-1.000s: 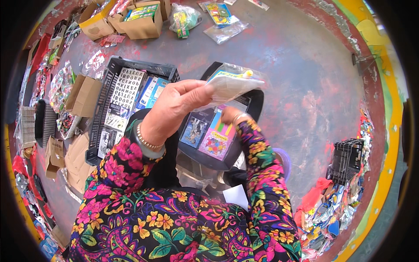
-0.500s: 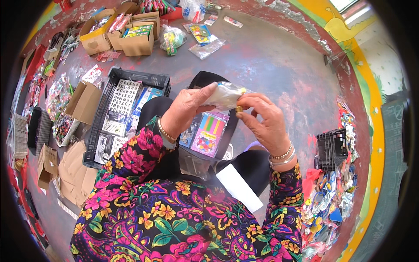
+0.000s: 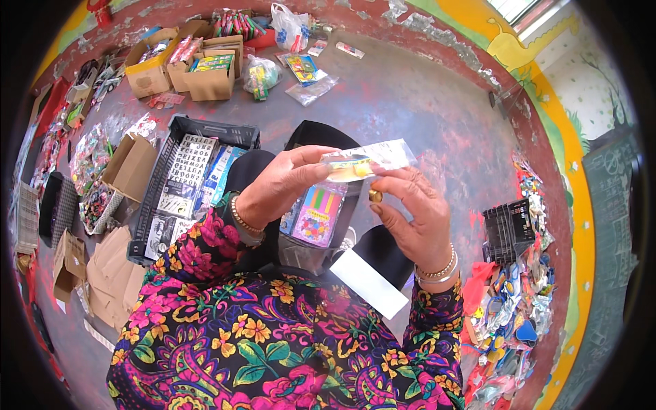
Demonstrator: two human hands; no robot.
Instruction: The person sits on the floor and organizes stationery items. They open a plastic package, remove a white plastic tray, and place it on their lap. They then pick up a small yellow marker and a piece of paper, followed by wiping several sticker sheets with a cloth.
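Left hand [image 3: 277,183] pinches a clear plastic packet [image 3: 388,156] by its left end, seemingly to steady it; right hand [image 3: 420,222] pinches a gold-coloured piece [image 3: 375,196].

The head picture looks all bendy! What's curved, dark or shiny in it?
Head view: the yellow wall border bows in an arc, as fisheye pictures do; head view: the corners are black; head view: the clear plastic packet shows whitish glare.

The grey floor [image 3: 410,89], scuffed and smeared with red, meets a dark red wall band [image 3: 562,273] peeling in pale patches. Above it runs a yellow, green-edged band [image 3: 590,232] with a painted yellow animal [image 3: 511,49]. Beyond are a white wall section [image 3: 579,89], a dark greenish board [image 3: 608,205] and a bright, barred window [image 3: 523,10].
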